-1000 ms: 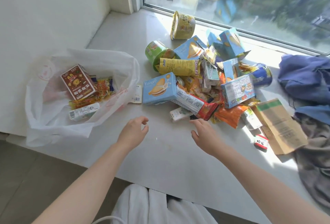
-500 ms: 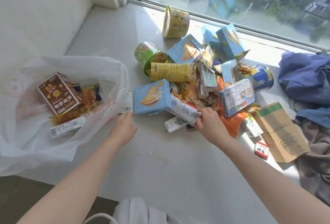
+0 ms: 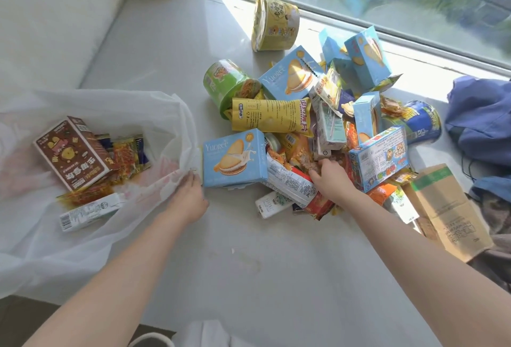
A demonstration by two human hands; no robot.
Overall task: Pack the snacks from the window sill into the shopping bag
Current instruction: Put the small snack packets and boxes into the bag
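Observation:
A white plastic shopping bag (image 3: 55, 250) lies open on the left of the window sill (image 3: 249, 277). Inside it are a brown box (image 3: 72, 153), a white carton (image 3: 88, 212) and some small packets. My left hand (image 3: 190, 197) pinches the bag's rim at its right edge. The snack pile sits to the right, with a light blue biscuit box (image 3: 235, 157) nearest the bag and a yellow crisp packet (image 3: 271, 117) behind it. My right hand (image 3: 329, 178) reaches into the pile, fingers curled on a small orange snack packet (image 3: 304, 160); its fingertips are partly hidden.
A green cup (image 3: 226, 81), a yellow tub (image 3: 276, 24) and a blue cup (image 3: 423, 122) lie on their sides around the pile. A flat brown paper bag (image 3: 448, 208) and blue clothing (image 3: 481, 120) lie at the right. The window runs along the back.
My left hand moved left and took hold of the bag's rim. My right hand pushed further into the pile, past the white-wrapped packet, onto the orange packets.

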